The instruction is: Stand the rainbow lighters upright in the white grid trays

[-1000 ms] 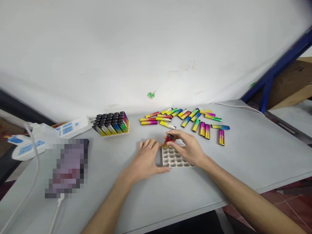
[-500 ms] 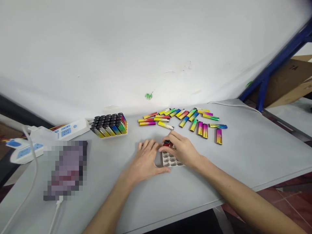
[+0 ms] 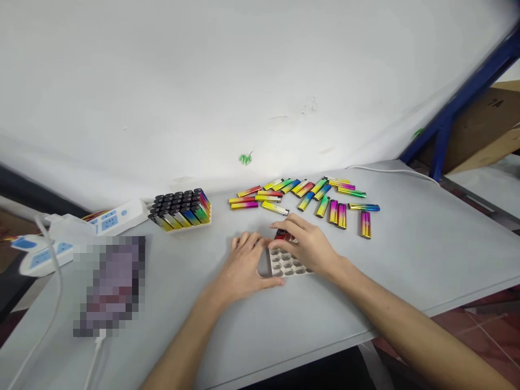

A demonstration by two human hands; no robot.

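Note:
A white tray with rows of holes (image 3: 287, 265) lies on the grey table in front of me. A red lighter with a black top (image 3: 280, 234) stands at its back left, partly covered by my fingers. My right hand (image 3: 311, 244) is over the tray, thumb and forefinger apart on either side of the lighter's top. My left hand (image 3: 244, 267) rests on the table along the tray's left side, fingers spread, thumb by the front edge. Behind the hands lie several loose shiny multicoloured lighters (image 3: 342, 216). A second holder (image 3: 190, 229) at left is packed with upright black-topped lighters (image 3: 179, 208).
On the left are a white power strip (image 3: 134, 210), a blurred-out dark device (image 3: 111, 281) and its white cable (image 3: 94, 360). A wall (image 3: 244, 97) borders the table's back. At right stand a blue metal frame (image 3: 442, 135) and a cardboard box (image 3: 483, 130).
My right forefinger has lifted and spread from the thumb around the red lighter's top. More of the tray's holes show. My left hand stays in place; the view shifts slightly.

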